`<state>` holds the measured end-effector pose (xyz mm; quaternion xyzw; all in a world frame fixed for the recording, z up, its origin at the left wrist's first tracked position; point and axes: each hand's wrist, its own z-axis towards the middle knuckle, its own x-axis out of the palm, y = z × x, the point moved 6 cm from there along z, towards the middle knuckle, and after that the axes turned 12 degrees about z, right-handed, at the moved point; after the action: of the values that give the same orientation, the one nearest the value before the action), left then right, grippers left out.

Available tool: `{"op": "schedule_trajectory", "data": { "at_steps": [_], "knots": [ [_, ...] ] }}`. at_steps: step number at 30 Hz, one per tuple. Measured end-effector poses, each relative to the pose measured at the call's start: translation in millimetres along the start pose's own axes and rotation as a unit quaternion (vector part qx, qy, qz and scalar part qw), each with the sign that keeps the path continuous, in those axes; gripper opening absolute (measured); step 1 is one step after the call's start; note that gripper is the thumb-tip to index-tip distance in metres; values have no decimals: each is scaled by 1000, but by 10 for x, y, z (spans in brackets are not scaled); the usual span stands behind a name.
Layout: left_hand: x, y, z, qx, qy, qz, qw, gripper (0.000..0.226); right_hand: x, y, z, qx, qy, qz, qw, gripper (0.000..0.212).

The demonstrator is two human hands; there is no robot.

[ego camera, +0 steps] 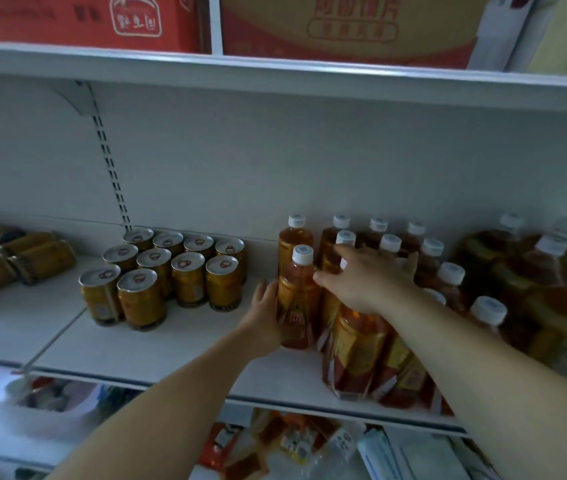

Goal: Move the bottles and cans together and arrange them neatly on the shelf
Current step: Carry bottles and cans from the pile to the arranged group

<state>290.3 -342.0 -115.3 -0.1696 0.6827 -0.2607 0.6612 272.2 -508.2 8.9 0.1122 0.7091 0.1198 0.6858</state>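
While red cartons (81,19) fill the upper frame, the pale shelf (157,355) holds cans (164,275) at centre left and bottles (392,271) at centre right. Left hand (268,317) cups the front bottle (297,299); right hand (368,282) lies spread over bottle caps.

Shelf (178,344) w/ cans (167,275), bottles (372,258)

1. Left red box (81,20) above me: white emblem w/ characters, too blurred to read.
2. Mid red box (347,26): big gold characters, blurred, can't make out.
3. Bottle (297,299) by my fingers: label print illegible.
4. Cans (167,271): nothing readable.
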Motion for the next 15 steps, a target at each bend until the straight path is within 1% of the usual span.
{"op": "schedule_trajectory", "data": {
  "at_steps": [1,5,8,12,15],
  "knots": [
    [-6,-1,67,-2,8,-1,1000,108,5,-8,-1,0,0,2,1000,89],
    [0,-9,302,-18,26,-84,996,94,1,-25,0,-11,-7,3,1000,84],
    [12,-14,454,-8,25,-128,991,100,-6,-24,-2,-19,-20,0,1000,82],
    [32,1,562,18,47,-157,986,112,3,-24,1,-29,-35,1,999,84],
    [47,1,586,32,62,-179,981,114,10,-27,22,-22,-37,11,999,85]
  ]
}}
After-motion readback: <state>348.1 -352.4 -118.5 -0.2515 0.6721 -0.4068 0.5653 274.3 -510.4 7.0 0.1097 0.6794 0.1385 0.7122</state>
